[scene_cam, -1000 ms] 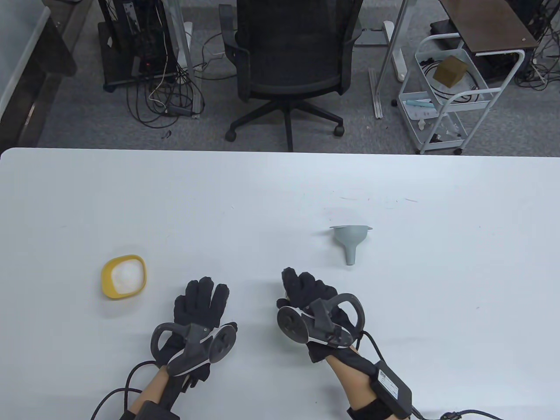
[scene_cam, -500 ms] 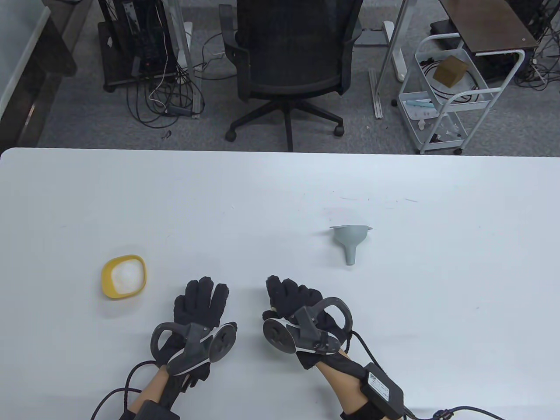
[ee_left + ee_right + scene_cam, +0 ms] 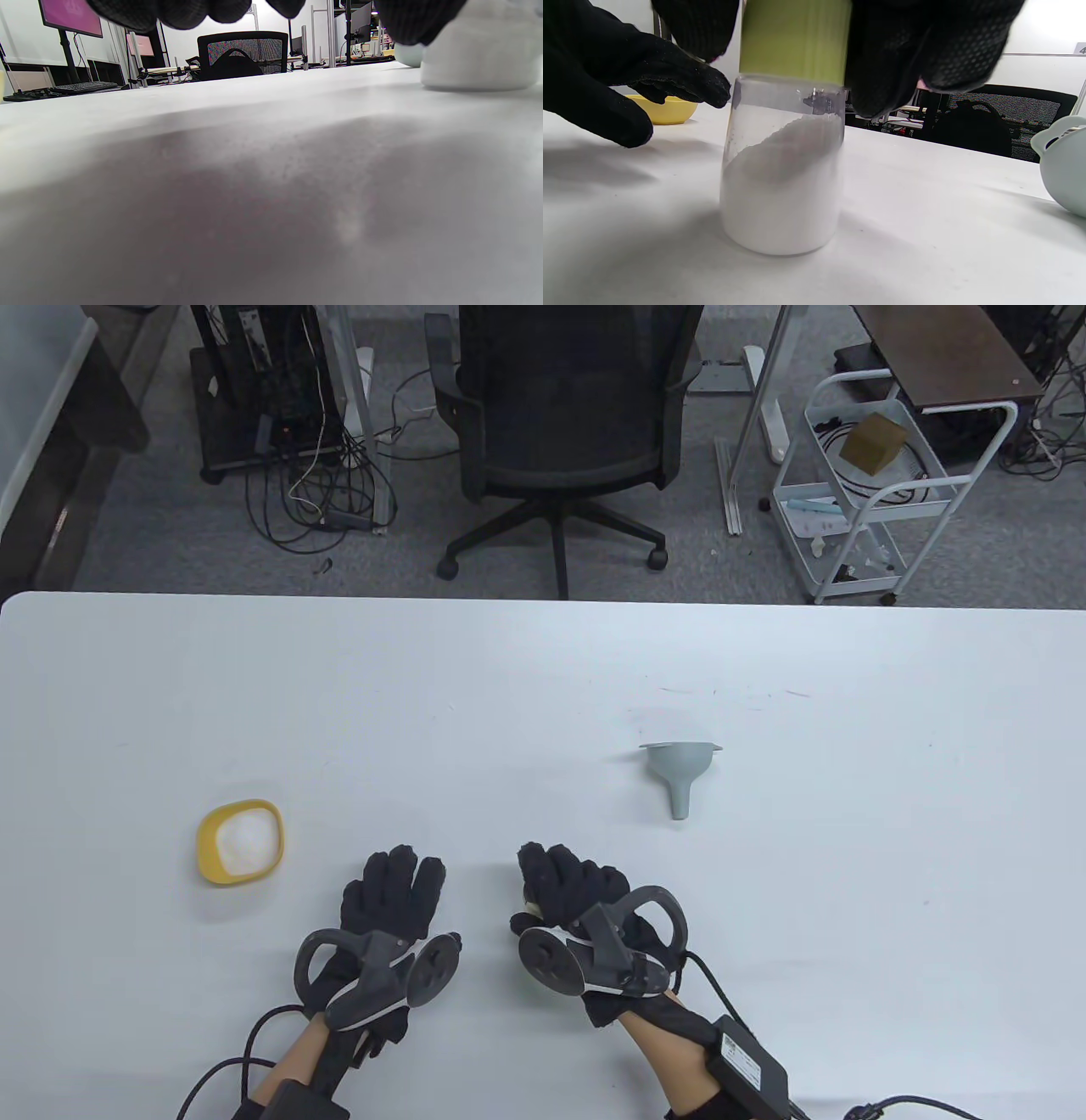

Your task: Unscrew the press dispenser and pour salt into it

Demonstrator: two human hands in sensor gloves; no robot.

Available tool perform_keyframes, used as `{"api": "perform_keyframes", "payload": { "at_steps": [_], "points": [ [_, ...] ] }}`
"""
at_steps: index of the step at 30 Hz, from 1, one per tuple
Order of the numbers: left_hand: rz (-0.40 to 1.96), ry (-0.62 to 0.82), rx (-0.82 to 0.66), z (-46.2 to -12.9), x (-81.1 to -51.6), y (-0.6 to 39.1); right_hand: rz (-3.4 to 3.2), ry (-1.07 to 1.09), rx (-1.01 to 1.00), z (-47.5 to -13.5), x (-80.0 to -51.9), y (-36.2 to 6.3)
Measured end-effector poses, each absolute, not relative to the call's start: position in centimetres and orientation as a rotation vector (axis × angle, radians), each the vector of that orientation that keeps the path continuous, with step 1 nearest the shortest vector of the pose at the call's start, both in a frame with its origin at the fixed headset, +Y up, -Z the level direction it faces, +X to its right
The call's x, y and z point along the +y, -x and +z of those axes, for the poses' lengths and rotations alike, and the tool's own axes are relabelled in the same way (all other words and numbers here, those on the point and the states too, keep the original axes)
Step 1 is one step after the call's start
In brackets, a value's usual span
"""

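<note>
Right hand (image 3: 577, 899) has slid left across the near table (image 3: 543, 687) over the last second, closing most of the gap to the left hand (image 3: 392, 895), and has nearly stopped.

Right wrist view: its fingers (image 3: 916, 46) wrap the green top (image 3: 796, 40) of the press dispenser (image 3: 785, 165). Dispenser stands upright on the table under that hand, clear jar more than half full of white salt, surface sloped. Cap seated, not yet unscrewed.

Left hand: fingers (image 3: 683, 84) extended, close together, palm down, hovering near the jar's left side, not touching.

Yellow bowl of salt (image 3: 240, 841) well to the left. Grey funnel (image 3: 679, 772) on its side, farther out and right.

Handling, judged: jar rigid, smooth, likely slippery against the gloves, some heft from the fill; breakable if glass. Best hold: left hand round the clear body low down, right twisting the green top.
</note>
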State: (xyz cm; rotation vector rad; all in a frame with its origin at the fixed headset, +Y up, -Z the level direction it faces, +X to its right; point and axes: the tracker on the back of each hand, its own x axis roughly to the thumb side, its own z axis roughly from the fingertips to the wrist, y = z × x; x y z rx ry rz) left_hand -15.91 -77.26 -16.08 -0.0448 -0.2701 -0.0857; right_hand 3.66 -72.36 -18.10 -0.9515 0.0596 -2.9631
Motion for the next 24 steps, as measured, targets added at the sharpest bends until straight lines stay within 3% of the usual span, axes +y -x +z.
{"api": "perform_keyframes", "payload": {
  "at_steps": [11,15,19,24],
  "points": [
    [0.075,0.112,-0.320,-16.4,-77.0,14.9,-3.024,0.961,0.065,-18.0,-71.4,-5.0],
    [0.244,0.100,-0.321,-16.8,-75.1,14.7,-3.028,0.901,-0.228,-19.1,-72.0,-6.2],
    [0.324,0.101,-0.356,-17.2,-73.7,13.7,-3.166,0.939,-0.606,-21.4,-75.8,-7.9],
    [0.421,0.107,-0.429,-17.8,-72.3,11.7,-3.388,0.945,-0.653,-22.2,-78.2,-8.6]
  ]
}}
